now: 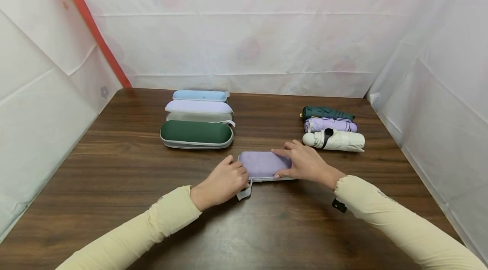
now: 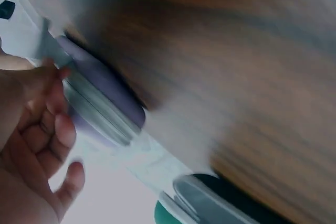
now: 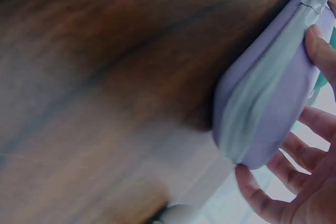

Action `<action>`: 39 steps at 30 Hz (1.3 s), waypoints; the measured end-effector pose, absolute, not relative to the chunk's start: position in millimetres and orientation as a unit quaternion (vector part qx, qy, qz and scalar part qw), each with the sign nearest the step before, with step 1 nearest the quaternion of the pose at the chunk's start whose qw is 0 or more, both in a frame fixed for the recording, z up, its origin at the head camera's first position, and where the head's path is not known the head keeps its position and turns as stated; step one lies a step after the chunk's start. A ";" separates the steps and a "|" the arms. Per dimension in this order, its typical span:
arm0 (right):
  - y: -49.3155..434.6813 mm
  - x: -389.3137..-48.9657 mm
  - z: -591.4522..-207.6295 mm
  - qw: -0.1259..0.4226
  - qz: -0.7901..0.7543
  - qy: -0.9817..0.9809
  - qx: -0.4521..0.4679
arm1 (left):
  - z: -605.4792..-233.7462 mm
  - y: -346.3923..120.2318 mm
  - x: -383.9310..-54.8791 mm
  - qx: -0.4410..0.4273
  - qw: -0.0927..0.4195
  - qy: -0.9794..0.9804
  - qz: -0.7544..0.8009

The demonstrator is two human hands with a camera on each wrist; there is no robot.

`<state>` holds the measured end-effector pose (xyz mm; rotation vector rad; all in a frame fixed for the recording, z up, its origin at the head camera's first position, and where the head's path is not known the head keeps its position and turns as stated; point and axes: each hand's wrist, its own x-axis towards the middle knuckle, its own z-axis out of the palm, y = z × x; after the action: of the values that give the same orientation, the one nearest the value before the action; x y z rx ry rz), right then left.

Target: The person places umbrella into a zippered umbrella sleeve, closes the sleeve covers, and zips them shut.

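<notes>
A purple zippered case (image 1: pixel 263 164) with a grey zip band lies on the table between both hands. At its left end my left hand (image 1: pixel 226 181) has curled fingers; in the left wrist view, thumb and index finger (image 2: pixel 59 73) pinch at the zip band beside the grey strap (image 2: pixel 50 45). What exactly lies between those fingertips is hidden. My right hand (image 1: pixel 305 163) holds the case's right end, thumb on the near side and fingers spread over the far side and end. The zip looks closed along the part seen in the right wrist view.
Left of centre, a dark green case (image 1: pixel 196 131), a grey case (image 1: pixel 198 116), a lavender case (image 1: pixel 200 106) and a light blue case (image 1: pixel 200 95) lie in a row. At right rest folded umbrellas: dark green (image 1: pixel 328 113), purple (image 1: pixel 331 125), cream (image 1: pixel 341 141). White sheeting (image 1: pixel 244 33) encloses the table.
</notes>
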<state>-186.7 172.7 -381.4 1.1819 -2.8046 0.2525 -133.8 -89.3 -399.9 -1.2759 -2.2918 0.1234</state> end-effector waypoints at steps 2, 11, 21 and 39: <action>176.2 -187.7 -382.3 0.037 0.089 -0.914 0.394 | -398.3 -92.8 -136.3 -0.472 0.244 -0.847 0.017; 205.1 -191.1 -379.1 -0.055 0.131 -0.916 0.375 | -392.2 -114.2 -149.3 -0.421 0.160 -0.878 -0.159; 217.3 -191.8 -381.2 -0.062 0.174 -0.912 0.367 | -400.5 -111.7 -156.9 -0.375 0.006 -0.900 -0.223; 218.6 -196.4 -387.2 -0.006 0.217 -0.893 0.394 | -395.7 -101.3 -159.5 -0.364 -0.003 -0.901 -0.237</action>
<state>-196.4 218.6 -387.2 1.2433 -2.8166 0.6842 -159.5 -101.3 -395.7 -1.1462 -2.8342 -0.7469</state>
